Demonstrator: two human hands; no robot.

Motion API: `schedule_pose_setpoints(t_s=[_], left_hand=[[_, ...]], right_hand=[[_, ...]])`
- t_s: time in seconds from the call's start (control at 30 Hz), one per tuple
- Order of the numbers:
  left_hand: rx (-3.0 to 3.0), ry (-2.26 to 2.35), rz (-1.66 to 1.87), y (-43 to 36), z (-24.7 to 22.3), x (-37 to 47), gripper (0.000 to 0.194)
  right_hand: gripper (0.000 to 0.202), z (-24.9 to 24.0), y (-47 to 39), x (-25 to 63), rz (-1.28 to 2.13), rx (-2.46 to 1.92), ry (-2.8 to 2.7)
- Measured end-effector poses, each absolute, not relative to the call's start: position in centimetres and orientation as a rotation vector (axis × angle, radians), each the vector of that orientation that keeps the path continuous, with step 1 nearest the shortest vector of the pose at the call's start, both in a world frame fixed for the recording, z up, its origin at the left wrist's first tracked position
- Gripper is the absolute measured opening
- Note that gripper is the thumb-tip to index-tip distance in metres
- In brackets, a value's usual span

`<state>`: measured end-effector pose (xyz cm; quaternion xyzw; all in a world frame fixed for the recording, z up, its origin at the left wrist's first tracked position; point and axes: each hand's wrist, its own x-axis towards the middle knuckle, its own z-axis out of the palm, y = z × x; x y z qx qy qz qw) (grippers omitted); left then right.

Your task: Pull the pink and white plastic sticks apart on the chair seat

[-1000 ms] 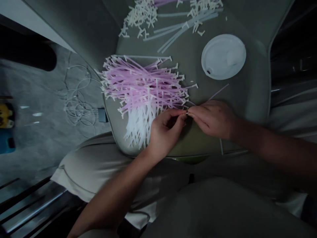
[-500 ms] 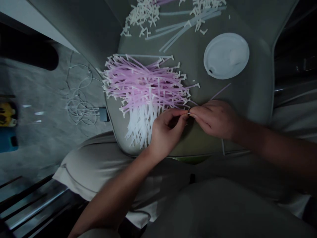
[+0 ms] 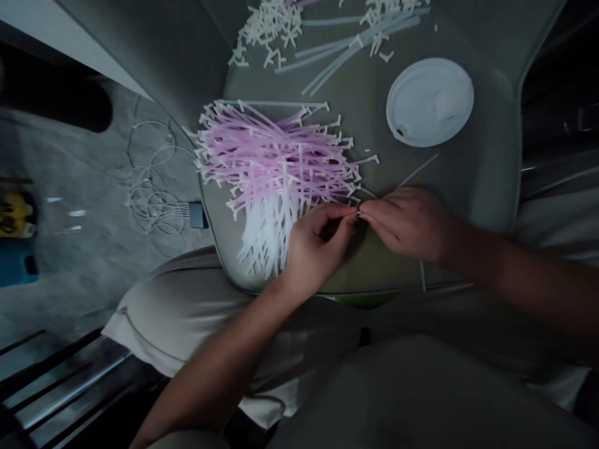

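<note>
My left hand (image 3: 316, 246) is closed in a pinch, thumb and forefinger tips together. My right hand (image 3: 409, 223) meets it fingertip to fingertip, also pinching. A tiny white piece (image 3: 359, 213) shows between the two sets of fingertips; most of it is hidden. Beyond my right hand a thin purple stick (image 3: 423, 168) juts out, and a pale stick (image 3: 423, 275) shows below it; whether either is held I cannot tell. Close to my left hand lies a heap of purple sticks (image 3: 281, 146) with white connectors on their ends, overlapping a bundle of white sticks (image 3: 264, 234).
All this lies on a grey-green chair seat (image 3: 355, 128). At the far side are loose white connectors (image 3: 274, 25) and several long pale tubes (image 3: 344, 50). A white round lid (image 3: 416, 103) rests at the right. Tangled cables (image 3: 152, 193) with a dark box (image 3: 198, 215) lie on the floor.
Both hands stay pinched together in almost the same place. The whole view has shifted very slightly; nothing on the seat has visibly moved.
</note>
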<state>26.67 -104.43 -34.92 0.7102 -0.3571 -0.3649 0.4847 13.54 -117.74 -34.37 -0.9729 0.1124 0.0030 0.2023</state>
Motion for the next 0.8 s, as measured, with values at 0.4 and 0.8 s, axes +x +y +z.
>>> schedule_pose_setpoints(t_s=[0.4, 0.8], left_hand=[[1.747, -1.004, -0.829, -104.5, -34.8, 26.9, 0.013], [1.685, -1.561, -0.514, -104.2, -34.2, 27.9, 0.014]], right_hand=[[0.028, -34.6, -117.7, 13.4, 0.035, -2.702, 0.326], [0.031, -34.1, -118.3, 13.0, 0.092, -2.704, 0.210]])
